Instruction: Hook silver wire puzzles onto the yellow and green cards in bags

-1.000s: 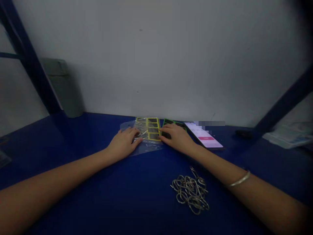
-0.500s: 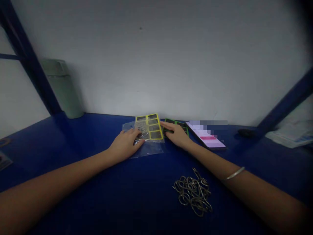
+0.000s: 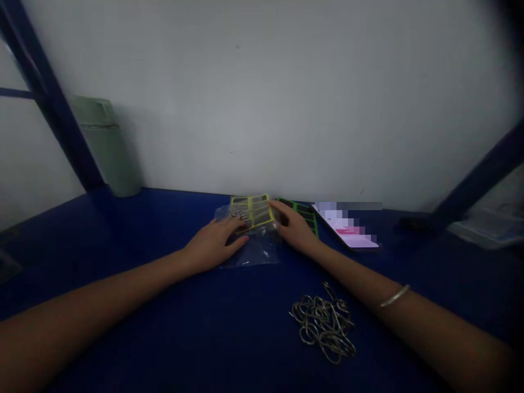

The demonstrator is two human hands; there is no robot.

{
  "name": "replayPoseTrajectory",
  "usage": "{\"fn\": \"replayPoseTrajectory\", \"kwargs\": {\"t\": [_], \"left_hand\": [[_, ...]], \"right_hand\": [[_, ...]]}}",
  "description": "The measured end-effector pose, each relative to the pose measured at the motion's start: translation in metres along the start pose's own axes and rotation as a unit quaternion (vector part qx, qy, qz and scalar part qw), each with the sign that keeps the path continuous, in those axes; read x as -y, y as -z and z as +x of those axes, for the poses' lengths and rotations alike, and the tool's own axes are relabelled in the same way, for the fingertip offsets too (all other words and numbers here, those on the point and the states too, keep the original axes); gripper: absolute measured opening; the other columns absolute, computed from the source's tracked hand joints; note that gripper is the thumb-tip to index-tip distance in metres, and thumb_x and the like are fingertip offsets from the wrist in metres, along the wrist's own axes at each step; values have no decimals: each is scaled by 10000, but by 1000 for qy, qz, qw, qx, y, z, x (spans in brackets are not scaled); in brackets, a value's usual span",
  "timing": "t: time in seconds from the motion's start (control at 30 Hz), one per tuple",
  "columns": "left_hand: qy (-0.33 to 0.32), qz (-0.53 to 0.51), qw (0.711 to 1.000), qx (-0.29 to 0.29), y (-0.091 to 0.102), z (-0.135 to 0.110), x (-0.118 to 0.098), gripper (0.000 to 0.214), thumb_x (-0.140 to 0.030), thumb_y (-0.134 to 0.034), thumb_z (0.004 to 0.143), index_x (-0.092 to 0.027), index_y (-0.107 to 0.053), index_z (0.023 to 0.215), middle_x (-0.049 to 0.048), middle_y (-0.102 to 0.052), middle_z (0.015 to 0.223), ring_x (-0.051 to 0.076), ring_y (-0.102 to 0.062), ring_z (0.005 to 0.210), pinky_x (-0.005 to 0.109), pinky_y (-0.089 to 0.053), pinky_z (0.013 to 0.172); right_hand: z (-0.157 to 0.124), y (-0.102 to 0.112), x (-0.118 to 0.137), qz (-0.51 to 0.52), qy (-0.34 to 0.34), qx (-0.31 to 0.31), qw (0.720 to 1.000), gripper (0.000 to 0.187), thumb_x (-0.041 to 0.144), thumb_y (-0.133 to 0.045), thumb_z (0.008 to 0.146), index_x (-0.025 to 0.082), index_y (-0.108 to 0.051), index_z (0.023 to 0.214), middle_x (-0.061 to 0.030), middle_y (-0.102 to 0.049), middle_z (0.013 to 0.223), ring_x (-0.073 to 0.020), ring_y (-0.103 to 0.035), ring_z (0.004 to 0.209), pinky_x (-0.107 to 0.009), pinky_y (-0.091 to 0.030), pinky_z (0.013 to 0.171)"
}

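Rested the left hand (image 3: 210, 246) on the clear bag (image 3: 260, 254) upon the blue counter (image 3: 184, 327), with thumb and fingers apart. Touched the right edge of the yellow sheet (image 3: 262, 218), overlapped by the bag near the wall (image 3: 262, 109), with curled fingers of the right hand (image 3: 298, 232); could not tell whether gripping.

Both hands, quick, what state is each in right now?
Left hand: open, palm down on the clear plastic bag, thumb apart.
Right hand: at the yellow-gridded sheet's right edge; whether gripping cannot be told.
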State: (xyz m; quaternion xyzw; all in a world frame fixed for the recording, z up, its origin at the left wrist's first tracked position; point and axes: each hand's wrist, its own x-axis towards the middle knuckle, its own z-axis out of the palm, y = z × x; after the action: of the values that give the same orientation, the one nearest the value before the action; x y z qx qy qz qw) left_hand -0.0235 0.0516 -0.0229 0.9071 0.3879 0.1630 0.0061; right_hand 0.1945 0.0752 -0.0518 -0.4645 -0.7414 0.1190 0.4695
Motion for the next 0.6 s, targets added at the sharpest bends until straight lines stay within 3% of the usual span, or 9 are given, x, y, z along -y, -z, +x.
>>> {"fn": "replayPoseTrajectory", "kwargs": {"t": [0.2, 0.37, 0.6], "left_hand": [[-30, -29, 998, 37, 0, -2, -7, 427, -454, -306, 870, -245, -356, 1238, 48, -391, 1304, 220, -357, 1195, 436, -255, 998], [-44, -24, 998, 39, 3, -4, -12, 433, -437, -323, 871, -230, -341, 1250, 63, -391, 1303, 222, -351, 1199, 414, -267, 995], [-41, -39, 998, 28, 4, -6, -9, 461, -444, -326, 869, -251, -293, 1287, 36, -352, 1332, 205, -338, 1210, 401, -256, 1006]], "right_hand": [[-3, -3, 7, -20, 9, -17, 1000, 503, 141, -530, 678, 178, -481, 1177, -84, -444, 1268, -199, -382, 1178, -376, -285, 996], [-2, -2, 12, -40, 10, -33, 999, 390, 182, -493, 732, 157, -527, 1120, -97, -544, 1153, -190, -507, 1051, -340, -416, 883], [-4, 26, 30, -111, 63, -62, 990, 270, 243, -507, 763, 201, -596, 1014, -72, -598, 1002, -200, -554, 923, -356, -442, 823]]}}
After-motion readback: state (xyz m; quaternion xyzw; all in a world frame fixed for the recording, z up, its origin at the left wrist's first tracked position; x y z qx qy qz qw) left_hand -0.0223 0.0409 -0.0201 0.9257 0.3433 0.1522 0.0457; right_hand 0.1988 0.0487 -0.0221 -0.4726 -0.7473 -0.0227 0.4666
